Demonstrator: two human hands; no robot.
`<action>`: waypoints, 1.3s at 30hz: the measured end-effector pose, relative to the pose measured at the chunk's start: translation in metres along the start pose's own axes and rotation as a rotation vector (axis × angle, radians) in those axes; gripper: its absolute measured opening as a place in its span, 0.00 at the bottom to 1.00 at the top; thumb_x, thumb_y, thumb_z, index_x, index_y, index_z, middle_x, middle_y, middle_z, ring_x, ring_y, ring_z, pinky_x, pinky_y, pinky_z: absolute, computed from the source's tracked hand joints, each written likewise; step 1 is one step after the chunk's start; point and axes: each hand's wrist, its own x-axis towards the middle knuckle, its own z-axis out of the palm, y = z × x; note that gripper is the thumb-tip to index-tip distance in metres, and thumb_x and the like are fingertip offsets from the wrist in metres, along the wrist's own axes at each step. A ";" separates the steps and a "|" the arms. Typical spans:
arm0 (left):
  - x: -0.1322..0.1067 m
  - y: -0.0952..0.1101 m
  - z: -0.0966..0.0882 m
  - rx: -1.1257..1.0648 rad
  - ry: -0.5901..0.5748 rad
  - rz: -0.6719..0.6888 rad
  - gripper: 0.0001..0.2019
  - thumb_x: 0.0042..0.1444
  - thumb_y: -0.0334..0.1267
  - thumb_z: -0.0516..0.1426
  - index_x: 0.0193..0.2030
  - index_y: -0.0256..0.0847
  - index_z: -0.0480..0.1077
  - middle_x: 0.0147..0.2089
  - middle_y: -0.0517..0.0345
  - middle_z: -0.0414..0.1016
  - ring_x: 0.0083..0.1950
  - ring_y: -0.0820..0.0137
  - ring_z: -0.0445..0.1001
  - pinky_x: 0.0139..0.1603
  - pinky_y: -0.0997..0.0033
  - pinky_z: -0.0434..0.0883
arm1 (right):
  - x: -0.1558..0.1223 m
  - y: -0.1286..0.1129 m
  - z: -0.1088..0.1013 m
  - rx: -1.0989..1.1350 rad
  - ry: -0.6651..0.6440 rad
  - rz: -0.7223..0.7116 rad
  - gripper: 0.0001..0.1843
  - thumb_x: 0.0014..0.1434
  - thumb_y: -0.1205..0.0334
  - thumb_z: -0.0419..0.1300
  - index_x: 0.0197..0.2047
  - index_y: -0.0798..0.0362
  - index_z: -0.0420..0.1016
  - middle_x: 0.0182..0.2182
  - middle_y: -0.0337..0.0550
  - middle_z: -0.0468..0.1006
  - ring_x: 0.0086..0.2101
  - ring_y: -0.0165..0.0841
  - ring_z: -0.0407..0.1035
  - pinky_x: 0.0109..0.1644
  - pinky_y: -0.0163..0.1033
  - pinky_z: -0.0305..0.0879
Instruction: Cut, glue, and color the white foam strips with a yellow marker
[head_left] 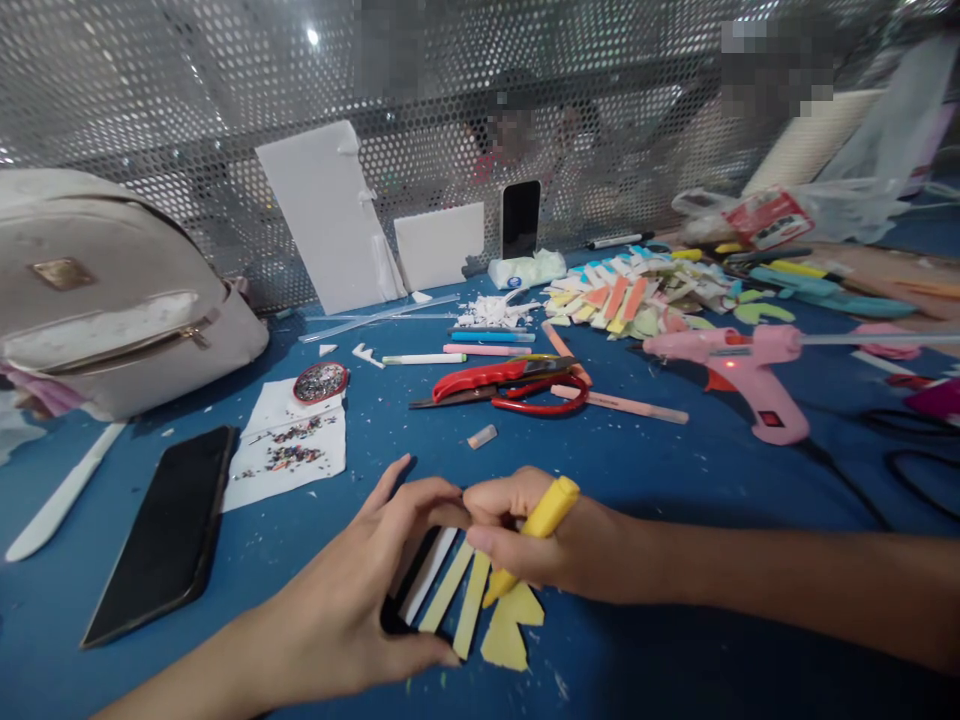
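My right hand [547, 545] is closed around a yellow marker [534, 530], tip pointing down at a yellow foam cut-out [510, 630] on the blue table. My left hand [360, 600] rests on the table with fingers curled over several pale yellow and white foam strips [454, 595], pinching them against a dark object beneath. Thumb and fingertips of both hands meet above the strips.
A black phone [169, 530] lies at left beside a paper with glitter [289, 445]. Red scissors [510, 385] and pens lie mid-table, a pink glue gun [739, 365] at right, a pile of coloured foam pieces [637, 295] behind, a grey backpack [105, 290] far left.
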 end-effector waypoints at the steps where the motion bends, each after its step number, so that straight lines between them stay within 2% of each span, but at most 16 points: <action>1: 0.000 0.000 0.000 0.003 -0.003 0.000 0.47 0.54 0.46 0.68 0.68 0.52 0.39 0.67 0.45 0.67 0.69 0.50 0.67 0.75 0.34 0.37 | 0.000 0.000 0.000 0.011 -0.003 -0.001 0.19 0.63 0.53 0.57 0.24 0.52 0.58 0.20 0.30 0.58 0.22 0.24 0.52 0.24 0.30 0.50; 5: 0.001 0.000 0.001 -0.012 0.004 -0.007 0.49 0.53 0.45 0.69 0.68 0.53 0.37 0.66 0.46 0.68 0.69 0.50 0.66 0.75 0.33 0.37 | 0.000 0.002 0.000 0.037 -0.017 -0.013 0.19 0.63 0.53 0.58 0.25 0.52 0.59 0.20 0.30 0.60 0.22 0.24 0.54 0.24 0.29 0.50; 11: -0.001 -0.001 0.000 0.031 -0.010 -0.009 0.43 0.56 0.50 0.66 0.67 0.51 0.41 0.66 0.46 0.66 0.71 0.50 0.64 0.75 0.34 0.39 | -0.002 0.005 -0.002 -0.006 -0.050 -0.027 0.21 0.64 0.50 0.58 0.26 0.53 0.59 0.20 0.29 0.59 0.22 0.23 0.52 0.24 0.30 0.49; 15: 0.000 -0.001 0.000 0.024 -0.005 0.000 0.45 0.56 0.48 0.67 0.68 0.50 0.39 0.65 0.46 0.68 0.68 0.51 0.68 0.75 0.34 0.39 | -0.003 0.004 -0.004 -0.038 -0.072 -0.059 0.19 0.63 0.52 0.59 0.26 0.53 0.60 0.21 0.30 0.61 0.22 0.23 0.54 0.24 0.29 0.49; 19: 0.001 0.000 0.000 0.030 0.000 0.001 0.45 0.56 0.50 0.66 0.68 0.50 0.39 0.65 0.46 0.69 0.69 0.51 0.67 0.76 0.35 0.39 | -0.002 0.003 -0.004 -0.026 -0.076 -0.039 0.17 0.61 0.56 0.60 0.25 0.53 0.61 0.20 0.30 0.62 0.23 0.23 0.55 0.25 0.29 0.50; 23: 0.002 0.000 -0.001 0.018 -0.004 -0.009 0.46 0.56 0.47 0.67 0.68 0.50 0.38 0.65 0.47 0.69 0.68 0.53 0.68 0.76 0.36 0.38 | -0.002 0.003 -0.004 0.001 -0.084 -0.027 0.17 0.61 0.54 0.60 0.26 0.53 0.62 0.21 0.30 0.62 0.23 0.24 0.56 0.26 0.29 0.52; 27: 0.002 -0.001 -0.001 0.009 -0.008 -0.009 0.47 0.54 0.50 0.68 0.68 0.51 0.39 0.67 0.46 0.68 0.68 0.53 0.68 0.76 0.36 0.38 | -0.003 0.004 -0.004 -0.005 -0.096 -0.043 0.17 0.61 0.56 0.61 0.26 0.53 0.61 0.21 0.30 0.63 0.23 0.24 0.56 0.26 0.30 0.51; 31: 0.001 -0.002 0.001 -0.002 -0.016 -0.021 0.46 0.55 0.48 0.68 0.68 0.54 0.38 0.66 0.51 0.68 0.68 0.54 0.67 0.76 0.36 0.36 | -0.003 0.005 -0.004 0.009 -0.095 -0.045 0.17 0.60 0.55 0.63 0.26 0.53 0.63 0.21 0.30 0.64 0.23 0.24 0.57 0.26 0.29 0.52; 36: 0.000 -0.003 0.002 -0.014 -0.010 -0.028 0.47 0.55 0.47 0.68 0.68 0.54 0.38 0.67 0.52 0.66 0.70 0.54 0.66 0.76 0.36 0.35 | -0.003 0.006 -0.002 -0.007 -0.081 -0.047 0.16 0.60 0.54 0.63 0.28 0.53 0.65 0.23 0.32 0.67 0.25 0.25 0.60 0.27 0.29 0.54; 39: 0.000 -0.002 0.001 -0.005 -0.015 -0.033 0.47 0.54 0.46 0.69 0.68 0.55 0.39 0.67 0.53 0.65 0.71 0.54 0.63 0.77 0.39 0.35 | -0.003 0.007 -0.001 -0.007 -0.081 -0.083 0.18 0.59 0.53 0.64 0.25 0.53 0.63 0.20 0.30 0.64 0.23 0.23 0.57 0.25 0.29 0.50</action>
